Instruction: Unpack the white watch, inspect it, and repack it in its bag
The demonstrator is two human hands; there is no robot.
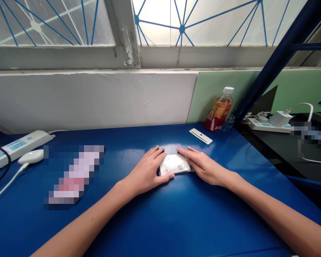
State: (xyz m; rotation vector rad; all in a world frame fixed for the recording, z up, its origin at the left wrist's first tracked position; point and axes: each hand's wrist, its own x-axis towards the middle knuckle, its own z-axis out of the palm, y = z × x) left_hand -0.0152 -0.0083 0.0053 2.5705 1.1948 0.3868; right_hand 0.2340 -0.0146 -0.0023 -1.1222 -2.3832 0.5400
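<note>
A small white package (173, 165) in clear, shiny plastic wrap rests on the blue tabletop, with my hands at either end. My left hand (148, 171) curves round its left end, thumb along the near edge and fingers towards the far side. At the right end, my right hand (204, 166) presses its nearly straight fingers against the wrap. Printing shows on the package, too small to read. Behind my right hand lies a flat white strip with a dark slot (200, 136), touched by neither hand.
A bottle of reddish drink (219, 110) stands at the back right, by a blue metal post (267, 60). On the left are a power strip (24, 144), a white rounded device with a cable (32, 156) and a pixelated object (77, 175). A wall closes the table's far side.
</note>
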